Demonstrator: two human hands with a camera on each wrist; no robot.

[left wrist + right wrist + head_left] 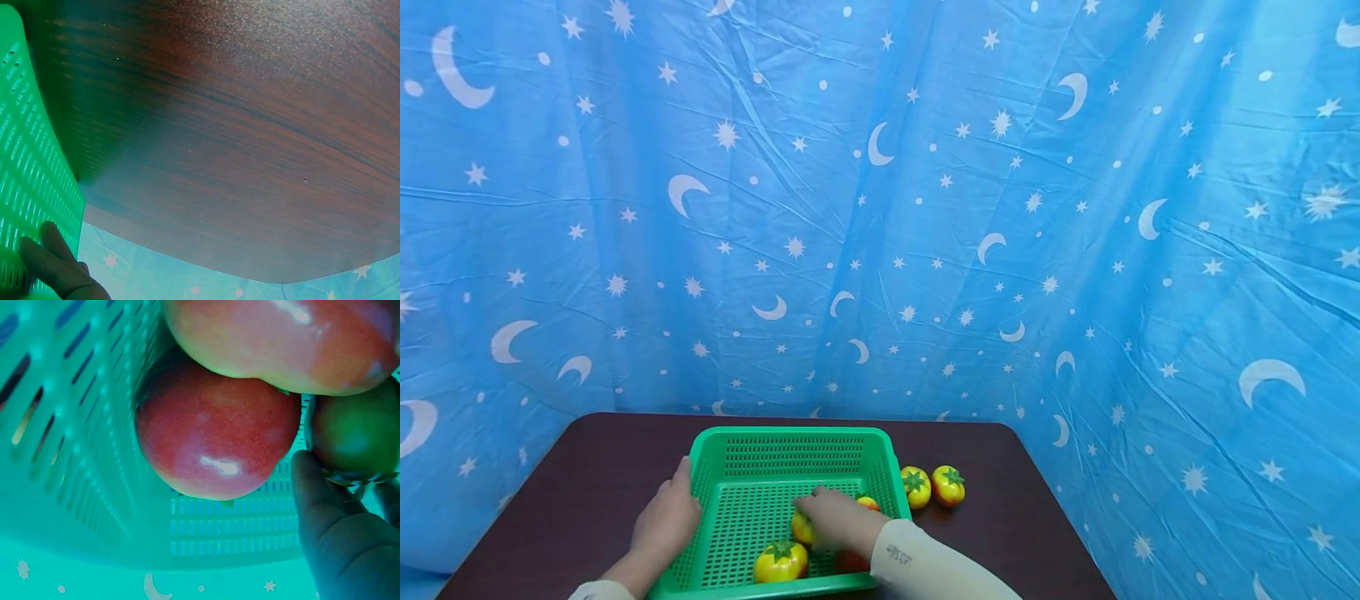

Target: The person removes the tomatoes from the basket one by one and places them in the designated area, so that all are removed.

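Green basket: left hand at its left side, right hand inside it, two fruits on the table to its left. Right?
One error: the two fruits on the table are to the right of the green basket, as the head view shows. The rest stands.

The backdrop cloth [880,208] is bright blue, printed all over with white crescent moons, many-pointed stars and small dots; the right wrist view turns it turquoise. The basket [790,431] is one solid green, its walls and base patterned with rows of slots. The bench [1022,533] is dark reddish brown, with blackish streaks of wood grain in the left wrist view. By the basket's right side, the two fruits [948,487] are yellow blushed with orange-red, each topped by a green star of leaves. Inside, the front fruit [781,565] matches them. The right sleeve [943,567] is cream with dark lettering.
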